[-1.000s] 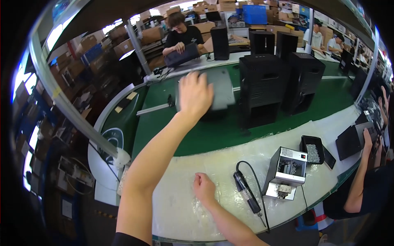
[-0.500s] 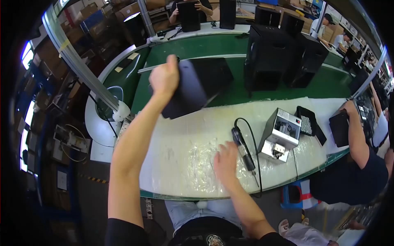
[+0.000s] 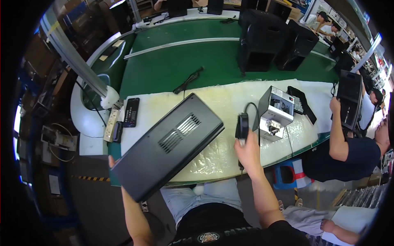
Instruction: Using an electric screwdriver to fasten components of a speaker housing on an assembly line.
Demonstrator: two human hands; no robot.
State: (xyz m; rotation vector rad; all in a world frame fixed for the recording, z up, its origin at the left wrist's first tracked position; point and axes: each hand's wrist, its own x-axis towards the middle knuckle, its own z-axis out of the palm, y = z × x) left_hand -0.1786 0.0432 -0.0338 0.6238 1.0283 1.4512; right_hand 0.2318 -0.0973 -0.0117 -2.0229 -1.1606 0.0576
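Note:
A long black speaker cabinet (image 3: 164,149), with two slotted vents in its panel, is held tilted above the near left part of the sheeted table. My left hand (image 3: 111,162) grips its lower left end; a thumb shows at the edge and the other fingers are hidden behind the cabinet. My right hand (image 3: 248,149) is closed around a black electric screwdriver (image 3: 242,125), right of the cabinet and lifted off the table. Just beyond that hand stands a silver screw feeder (image 3: 279,104), with a black tray of small screws (image 3: 299,101) beside it.
A green conveyor (image 3: 172,57) runs behind the table, carrying upright black speakers (image 3: 262,39) and a coiled black cable (image 3: 188,81). A phone (image 3: 131,112) and a power strip (image 3: 110,128) lie at the left by a metal post. To the right, a co-worker (image 3: 349,151) handles another black cabinet (image 3: 349,98).
My left hand has brought the cabinet from the conveyor toward me, turning its vented panel into view. My right hand has taken hold of the screwdriver that was lying on the table.

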